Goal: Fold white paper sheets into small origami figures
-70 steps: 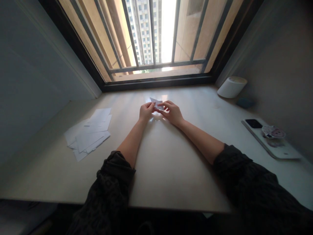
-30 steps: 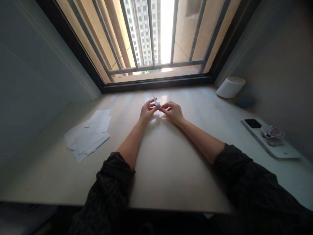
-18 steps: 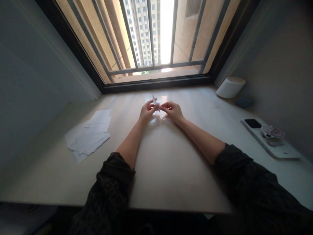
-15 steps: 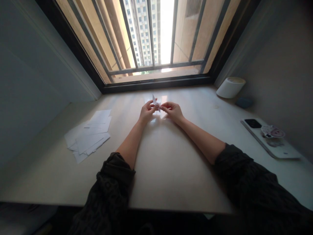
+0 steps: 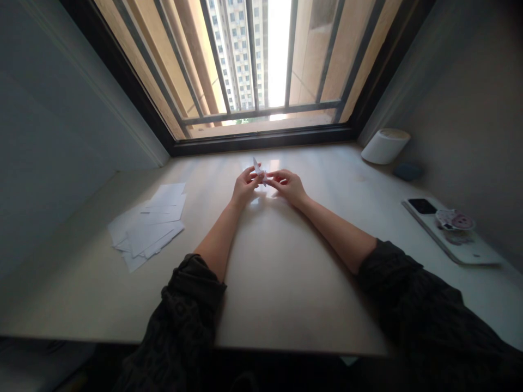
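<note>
A small piece of folded white paper (image 5: 257, 165) is held up between my hands, over the far half of the pale table (image 5: 294, 283). One pointed flap of it rises above the fingers; its lower part is largely hidden by them. My left hand (image 5: 244, 184) pinches the paper from the left, thumb against fingers. From the right, my right hand (image 5: 288, 185) has its thumb and fingertips closed on the paper's right edge. Both forearms rest along the tabletop, dark sleeves pushed up to below the elbows.
Several loose white paper sheets (image 5: 149, 223) lie overlapping on the left. To the right is a phone (image 5: 433, 239) with a sticker-like grip on its back. A white cylinder (image 5: 385, 146) and a dark rounded object (image 5: 407, 171) stand by the right wall. A barred window (image 5: 261, 139) closes the far side.
The folded paper has tilted slightly, its upper point leaning a little further left. The fingers of both hands have shifted only slightly; both still grip it.
</note>
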Tool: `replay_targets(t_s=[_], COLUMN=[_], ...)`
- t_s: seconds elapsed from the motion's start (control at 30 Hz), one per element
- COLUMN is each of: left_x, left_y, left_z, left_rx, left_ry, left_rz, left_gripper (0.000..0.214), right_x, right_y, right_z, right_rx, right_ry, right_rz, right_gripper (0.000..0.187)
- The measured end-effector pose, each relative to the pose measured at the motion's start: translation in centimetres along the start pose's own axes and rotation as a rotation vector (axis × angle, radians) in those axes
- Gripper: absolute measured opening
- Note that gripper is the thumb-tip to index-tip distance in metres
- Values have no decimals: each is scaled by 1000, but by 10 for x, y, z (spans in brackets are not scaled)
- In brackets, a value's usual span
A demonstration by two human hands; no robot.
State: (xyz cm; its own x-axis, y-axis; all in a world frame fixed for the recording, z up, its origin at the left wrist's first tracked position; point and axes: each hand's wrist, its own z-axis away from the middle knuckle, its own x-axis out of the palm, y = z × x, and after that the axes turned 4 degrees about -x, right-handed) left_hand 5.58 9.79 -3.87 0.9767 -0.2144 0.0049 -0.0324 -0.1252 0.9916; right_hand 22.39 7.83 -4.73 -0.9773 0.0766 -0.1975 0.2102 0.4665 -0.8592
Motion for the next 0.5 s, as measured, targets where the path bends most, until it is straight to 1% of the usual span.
replay_targets(t_s=[0.1, 0.3, 0.4, 0.5], left_x=[0, 2, 2, 2], left_y=[0, 0, 0, 0], left_z=[0, 0, 1, 1], left_rx=[3, 6, 5, 0], left_ry=[4, 1, 2, -7], left_rz=[3, 0, 3, 15], left_gripper=[74, 77, 76, 78], right_x=[0, -2, -3, -2], right_y=[-4, -4, -7, -8], right_z=[2, 3, 3, 4], right_rx=[-39, -124, -174, -176], right_ry=[-11, 30, 14, -4], right_rz=[52, 81, 107, 124], right_gripper=[38, 40, 36, 32])
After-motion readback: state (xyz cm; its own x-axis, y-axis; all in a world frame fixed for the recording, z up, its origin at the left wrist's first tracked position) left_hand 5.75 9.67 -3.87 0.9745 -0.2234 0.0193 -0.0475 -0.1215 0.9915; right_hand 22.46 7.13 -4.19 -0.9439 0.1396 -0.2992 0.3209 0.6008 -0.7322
